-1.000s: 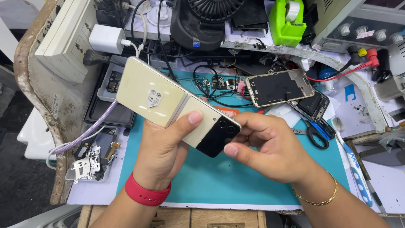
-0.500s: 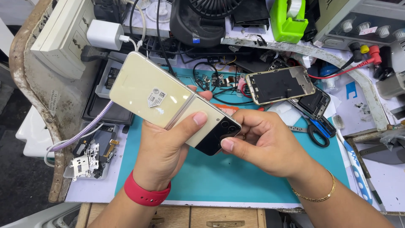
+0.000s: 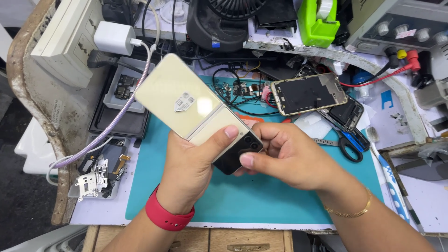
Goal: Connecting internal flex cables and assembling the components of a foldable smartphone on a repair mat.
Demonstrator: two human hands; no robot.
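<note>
The left hand (image 3: 191,170) comes up from the near edge of the surface, palm turned toward the phone (image 3: 198,112), its fingers closed round the lower half with the thumb pressed flat across the cream back. The right hand (image 3: 291,156) reaches in from the right, fingers curled shut on the phone's dark camera end, thumb tip lying on its lower corner. A red band sits on the left wrist, a thin gold bracelet on the right.

The phone is held above the teal mat (image 3: 261,196), clear of it. Its long axis runs from upper left to lower right, the cream end pointing up-left and the black camera end toward the right hand. Below the phone the mat is bare; above and to the right of it lie an opened phone frame (image 3: 308,93), loose wires and scissors (image 3: 347,144). Left of the phone, a parts tray (image 3: 98,170) and a charger cable (image 3: 126,105) crowd the edge.
</note>
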